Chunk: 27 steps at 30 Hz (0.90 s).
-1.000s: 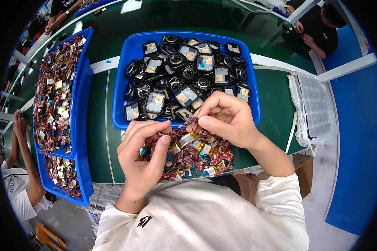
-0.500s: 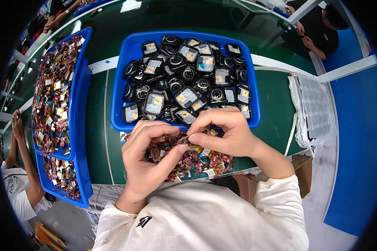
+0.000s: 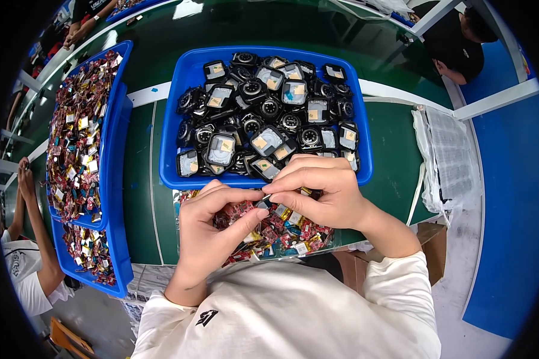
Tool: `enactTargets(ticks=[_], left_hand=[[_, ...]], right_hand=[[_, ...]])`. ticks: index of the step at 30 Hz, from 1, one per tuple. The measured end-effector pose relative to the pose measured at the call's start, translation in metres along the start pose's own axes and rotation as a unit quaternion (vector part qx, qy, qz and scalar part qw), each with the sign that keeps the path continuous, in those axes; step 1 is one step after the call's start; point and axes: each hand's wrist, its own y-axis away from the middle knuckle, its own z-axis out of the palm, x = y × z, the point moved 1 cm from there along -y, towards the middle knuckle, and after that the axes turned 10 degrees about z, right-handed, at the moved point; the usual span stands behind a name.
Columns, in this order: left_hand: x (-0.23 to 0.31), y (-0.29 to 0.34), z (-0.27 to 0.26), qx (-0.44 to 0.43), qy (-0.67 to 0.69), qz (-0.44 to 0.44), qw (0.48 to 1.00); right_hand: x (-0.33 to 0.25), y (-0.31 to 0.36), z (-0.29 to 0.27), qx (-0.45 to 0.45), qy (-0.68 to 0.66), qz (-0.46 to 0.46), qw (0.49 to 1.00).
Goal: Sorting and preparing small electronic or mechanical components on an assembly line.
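Note:
Over a clear plastic tray (image 3: 336, 239) heaped with small red circuit boards and flat battery cells (image 3: 288, 236), my hands meet fingertip to fingertip. My left hand (image 3: 212, 222) comes in from the left, thumb and index finger closed around a small greyish piece (image 3: 264, 203). From the right, my right hand (image 3: 329, 190) pinches at the same piece with thumb and index finger. The piece is too small and too covered by fingers to name its kind. Just beyond my hands stands a blue bin (image 3: 169, 119) full of black watch cases (image 3: 251, 90), some showing pale backs with tan stickers.
Blue bins (image 3: 118, 149) of red boards and cells stand stacked at the left of the green table (image 3: 141, 197). At the right lies a plastic-wrapped stack (image 3: 449, 155), with a cardboard box (image 3: 432, 251) below. Co-workers are at the left edge and upper right.
The left fingers have drawn in closer to the right fingertips, and the index finger has straightened toward the piece. At upper right the co-worker's hands have moved apart or out of sight.

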Motion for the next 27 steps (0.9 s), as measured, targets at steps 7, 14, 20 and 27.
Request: enactTargets(ticks=[7,14,20,27], left_hand=[[0.003,-0.001,0.004,0.038,-0.100,0.094,0.990],[0.001,-0.001,0.000,-0.040,-0.087,0.078,0.992],[0.004,-0.003,-0.002,-0.089,-0.039,0.096,0.991],[-0.001,0.004,-0.008,-0.020,0.105,0.088,0.990]], right_hand=[[-0.002,0.001,-0.001,-0.031,-0.062,0.055,0.996],[-0.001,0.003,-0.001,-0.122,-0.132,0.108,0.978],[-0.004,0.006,0.004,-0.117,-0.201,0.187,0.954],[-0.002,-0.003,-0.001,-0.056,0.052,-0.080,0.994]])
